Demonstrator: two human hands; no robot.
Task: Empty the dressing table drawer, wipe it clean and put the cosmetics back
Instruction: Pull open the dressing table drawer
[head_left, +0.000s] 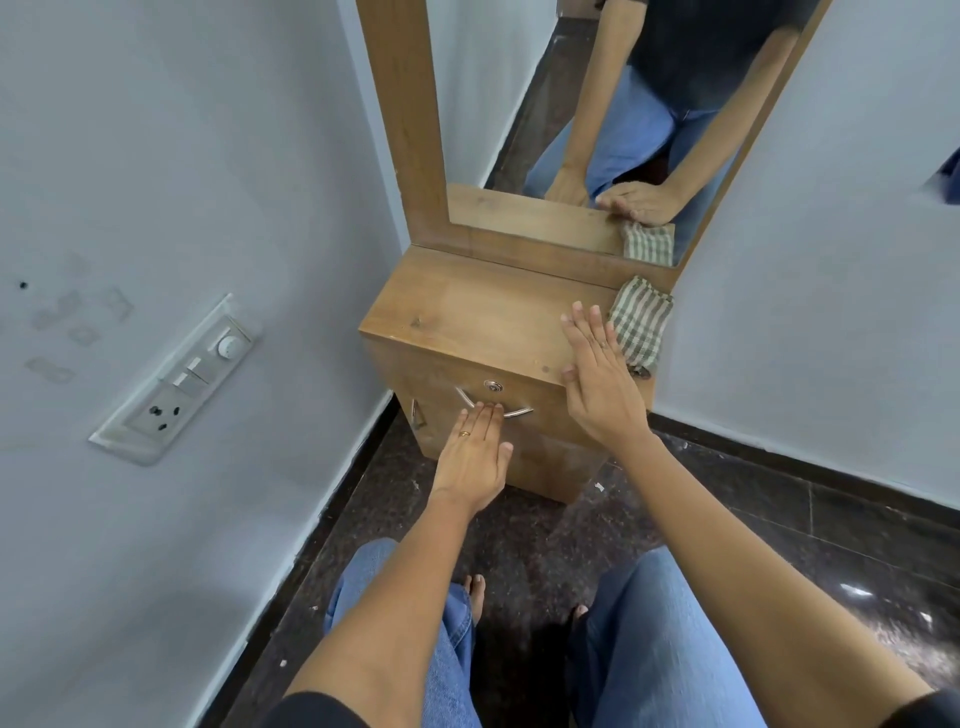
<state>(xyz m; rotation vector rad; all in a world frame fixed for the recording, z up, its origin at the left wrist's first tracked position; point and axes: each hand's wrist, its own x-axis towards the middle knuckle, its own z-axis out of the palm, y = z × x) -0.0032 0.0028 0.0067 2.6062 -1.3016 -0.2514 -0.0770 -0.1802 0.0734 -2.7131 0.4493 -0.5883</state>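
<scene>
While we stand over the dressing table (483, 312) in a corner of pale blue-grey walls, the drawer (498, 410) is shut. Our left hand (475, 457) is flat and released, fingertips touching the curved metal handle (514, 413) just below the round lock (493, 385). Our right hand (597, 374) lies released on the wooden worktop's front right edge, grasping nothing, just beside a folded checked cloth (641, 327). A wood-framed mirror (623, 104) rises behind. Dark speckled floor (779, 499) spreads below, and a switchboard (182, 379) sits on the left wall.
</scene>
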